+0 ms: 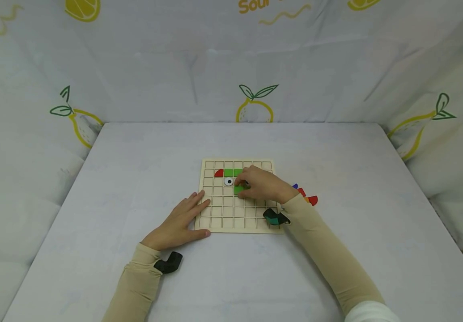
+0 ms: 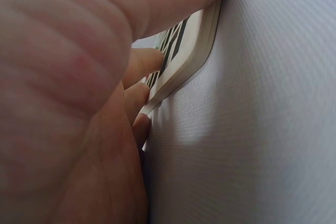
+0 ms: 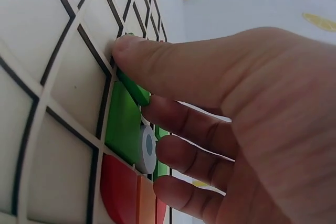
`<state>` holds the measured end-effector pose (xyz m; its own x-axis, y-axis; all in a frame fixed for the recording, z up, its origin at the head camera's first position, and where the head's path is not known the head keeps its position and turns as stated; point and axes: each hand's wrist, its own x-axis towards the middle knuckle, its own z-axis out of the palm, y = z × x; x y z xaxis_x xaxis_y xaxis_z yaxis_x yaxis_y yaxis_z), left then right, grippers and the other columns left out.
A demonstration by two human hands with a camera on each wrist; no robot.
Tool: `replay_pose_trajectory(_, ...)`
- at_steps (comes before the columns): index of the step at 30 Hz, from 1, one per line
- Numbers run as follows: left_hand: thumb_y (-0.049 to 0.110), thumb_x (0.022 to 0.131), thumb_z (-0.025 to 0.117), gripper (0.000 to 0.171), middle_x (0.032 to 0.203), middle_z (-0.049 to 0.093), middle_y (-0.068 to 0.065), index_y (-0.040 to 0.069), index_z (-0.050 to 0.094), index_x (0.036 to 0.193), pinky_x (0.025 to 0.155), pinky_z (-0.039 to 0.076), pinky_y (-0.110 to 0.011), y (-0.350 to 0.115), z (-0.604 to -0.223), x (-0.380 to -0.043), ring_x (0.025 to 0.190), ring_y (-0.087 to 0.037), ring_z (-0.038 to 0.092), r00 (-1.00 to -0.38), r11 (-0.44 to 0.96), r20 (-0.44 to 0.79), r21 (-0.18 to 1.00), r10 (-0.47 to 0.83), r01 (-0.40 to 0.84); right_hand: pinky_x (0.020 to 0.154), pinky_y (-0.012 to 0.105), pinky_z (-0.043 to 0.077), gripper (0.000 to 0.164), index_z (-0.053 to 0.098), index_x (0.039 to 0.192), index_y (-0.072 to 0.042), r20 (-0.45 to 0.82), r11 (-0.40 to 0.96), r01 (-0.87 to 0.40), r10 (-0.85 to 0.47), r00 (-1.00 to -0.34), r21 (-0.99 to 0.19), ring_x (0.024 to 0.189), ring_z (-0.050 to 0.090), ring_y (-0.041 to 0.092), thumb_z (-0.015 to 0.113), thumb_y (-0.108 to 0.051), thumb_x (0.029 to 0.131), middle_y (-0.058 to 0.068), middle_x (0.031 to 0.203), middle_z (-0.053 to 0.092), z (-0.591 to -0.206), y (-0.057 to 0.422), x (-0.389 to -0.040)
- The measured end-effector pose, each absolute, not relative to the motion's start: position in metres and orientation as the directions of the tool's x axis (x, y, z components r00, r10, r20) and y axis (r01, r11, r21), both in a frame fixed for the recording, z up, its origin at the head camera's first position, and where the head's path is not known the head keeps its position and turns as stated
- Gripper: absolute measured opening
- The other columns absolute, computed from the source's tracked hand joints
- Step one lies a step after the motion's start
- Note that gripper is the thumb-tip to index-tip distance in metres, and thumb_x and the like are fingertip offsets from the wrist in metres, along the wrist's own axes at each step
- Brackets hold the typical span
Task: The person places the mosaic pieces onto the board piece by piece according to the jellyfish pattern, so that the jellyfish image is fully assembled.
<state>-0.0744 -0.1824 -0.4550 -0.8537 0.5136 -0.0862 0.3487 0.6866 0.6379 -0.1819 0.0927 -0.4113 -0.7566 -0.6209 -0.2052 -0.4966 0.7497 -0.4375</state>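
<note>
A pale wooden grid board lies on the white table. My right hand reaches over its upper middle; in the right wrist view thumb and index finger pinch a small green tile just above the grid. Beside it another green tile sits in a cell, near a white eye piece, a red piece and an orange piece. In the head view, a red quarter-round piece and green squares form a row above an eye piece. My left hand lies spread, fingertips on the board's left edge.
Right of the board, partly behind my right forearm, lie several loose pieces: a blue one, an orange one and red ones. A white cloth with lemon drawings hangs behind and beside the table.
</note>
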Motion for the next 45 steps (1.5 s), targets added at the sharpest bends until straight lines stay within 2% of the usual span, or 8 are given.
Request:
replay_pose_trajectory(12,0.037,0.091,0.074,0.083,0.172,0.014,-0.01,0.011,0.034,0.159,0.128,0.01,-0.058,-0.182,-0.452,-0.073,0.159,-0.036,0.009,-0.857,0.691,-0.101,0.643,0.505,0.331,0.089,0.033,0.051,0.029,0.074,0.117,-0.014,-0.191,0.734,-0.522,-0.641,-0.743,-0.433,0.101,0.052,0.018,0.078,-0.026,0.09,-0.002,0.106,0.066,-0.41,0.091,-0.18)
replay_pose_trajectory(18,0.036,0.091,0.074,0.082,0.172,0.014,-0.01,0.011,0.035,0.159,0.128,0.01,-0.058,-0.182,-0.45,-0.072,0.159,-0.036,0.009,-0.858,0.688,-0.102,0.648,0.503,0.327,0.083,0.031,0.049,0.031,0.074,0.117,-0.015,-0.189,0.728,-0.538,-0.653,-0.733,-0.426,0.097,0.05,0.018,0.079,-0.028,0.089,-0.003,0.104,0.066,-0.409,0.091,-0.18)
replay_pose_trajectory(30,0.037,0.091,0.074,0.083,0.172,0.013,-0.009,0.012,0.034,0.159,0.129,0.01,-0.058,-0.181,-0.45,-0.071,0.16,-0.035,0.008,-0.857,0.685,-0.102,0.652,0.505,0.326,0.085,0.031,0.049,0.034,0.073,0.12,-0.016,-0.236,0.753,-0.504,-0.629,-0.741,-0.423,0.1,0.05,0.017,0.078,-0.029,0.09,-0.003,0.106,0.065,-0.408,0.092,-0.178)
replay_pose_trajectory(33,0.037,0.091,0.074,0.083,0.172,0.013,-0.009,0.012,0.034,0.159,0.129,0.01,-0.058,-0.181,-0.451,-0.071,0.16,-0.035,0.008,-0.857,0.684,-0.102,0.652,0.505,0.325,0.087,0.032,0.05,0.032,0.073,0.12,-0.015,-0.24,0.748,-0.49,-0.628,-0.741,-0.447,0.101,0.051,0.018,0.077,-0.028,0.091,-0.002,0.106,0.064,-0.406,0.093,-0.179)
replay_pose_trajectory(40,0.037,0.091,0.074,0.083,0.172,0.013,-0.009,0.011,0.034,0.159,0.129,0.01,-0.057,-0.18,-0.452,-0.072,0.16,-0.034,0.008,-0.856,0.688,-0.103,0.647,0.506,0.329,0.078,0.032,0.051,0.025,0.072,0.118,-0.01,-0.165,0.712,-0.438,-0.606,-0.778,-0.549,0.087,0.055,0.018,0.067,-0.024,0.098,0.001,0.097,0.066,-0.393,0.107,-0.185)
replay_pose_trajectory(45,0.036,0.091,0.074,0.084,0.172,0.013,-0.01,0.01,0.034,0.159,0.129,0.01,-0.057,-0.183,-0.454,-0.075,0.16,-0.035,0.008,-0.855,0.692,-0.096,0.637,0.509,0.34,0.078,0.032,0.051,0.024,0.071,0.118,-0.009,-0.119,0.679,-0.405,-0.586,-0.802,-0.612,0.09,0.056,0.02,0.061,-0.024,0.101,0.001,0.099,0.067,-0.379,0.119,-0.186)
